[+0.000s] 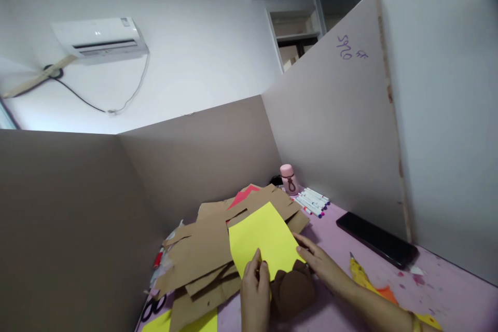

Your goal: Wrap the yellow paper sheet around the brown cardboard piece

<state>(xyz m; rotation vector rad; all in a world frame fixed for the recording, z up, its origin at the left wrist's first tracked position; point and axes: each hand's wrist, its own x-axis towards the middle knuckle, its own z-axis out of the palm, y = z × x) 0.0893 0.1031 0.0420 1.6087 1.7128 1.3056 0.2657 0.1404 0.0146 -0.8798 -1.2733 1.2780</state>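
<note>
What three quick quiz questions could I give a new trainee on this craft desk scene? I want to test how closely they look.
1. True or false: both hands, the left hand and the right hand, touch the yellow sheet.
2. What lies along the right partition? A) a black phone B) a laptop C) a ruler
3. Fill in: beside the pink bottle lies a row of ____.

Key
1. True: the left hand pinches its near edge, the right hand's fingers rest at its right edge.
2. A
3. markers
</note>
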